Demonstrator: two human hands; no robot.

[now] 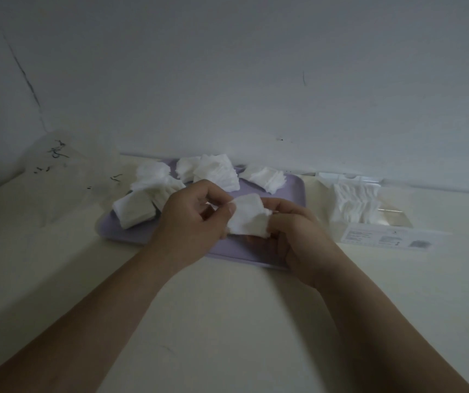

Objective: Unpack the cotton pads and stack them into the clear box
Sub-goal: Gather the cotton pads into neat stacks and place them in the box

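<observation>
Both hands hold a small stack of white cotton pads (pixel 248 217) above a lilac tray (pixel 292 191). My left hand (pixel 190 219) pinches the stack's left edge with thumb and fingers. My right hand (pixel 298 234) grips its right side from below. Several loose heaps of cotton pads (pixel 213 170) lie on the tray's far half, with one block of pads (pixel 134 212) at its left end. To the right stands the clear box (pixel 392 211), with a row of pads (pixel 356 204) inside it.
An emptied clear plastic wrapper (pixel 68 171) with dark print lies crumpled at the far left of the cream table. A white label (pixel 389 236) runs along the box's near side. A pale wall rises just behind the tray and box.
</observation>
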